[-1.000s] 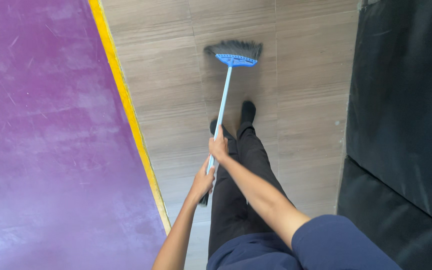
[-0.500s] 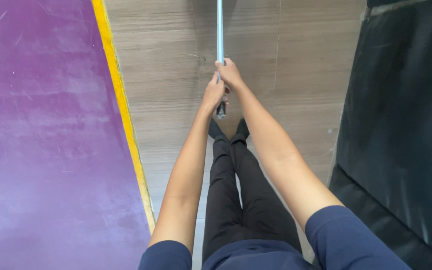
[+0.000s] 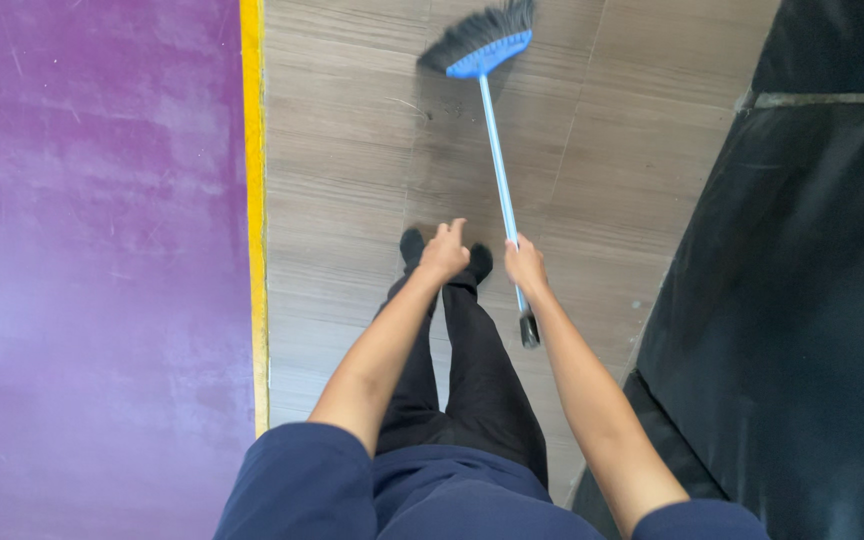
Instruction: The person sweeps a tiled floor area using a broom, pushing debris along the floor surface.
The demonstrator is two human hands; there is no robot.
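Observation:
A broom point(image 3: 497, 160) with a light blue handle, a blue head and dark bristles stretches away from me over the wood-look floor point(image 3: 352, 170). My right hand point(image 3: 525, 265) is shut on the handle near its black end cap. My left hand point(image 3: 444, 250) hovers just left of the handle, fingers loosely apart, holding nothing. My legs in dark trousers and dark socks stand below the hands.
A purple mat point(image 3: 92, 270) with a yellow edge strip point(image 3: 252, 200) covers the floor on the left. Black padded mats point(image 3: 812, 300) lie along the right side. The strip of floor runs between them.
My left hand has come off the handle and now only the right holds it. The broom head, out of view half a second ago, shows again ahead of me, tilted left.

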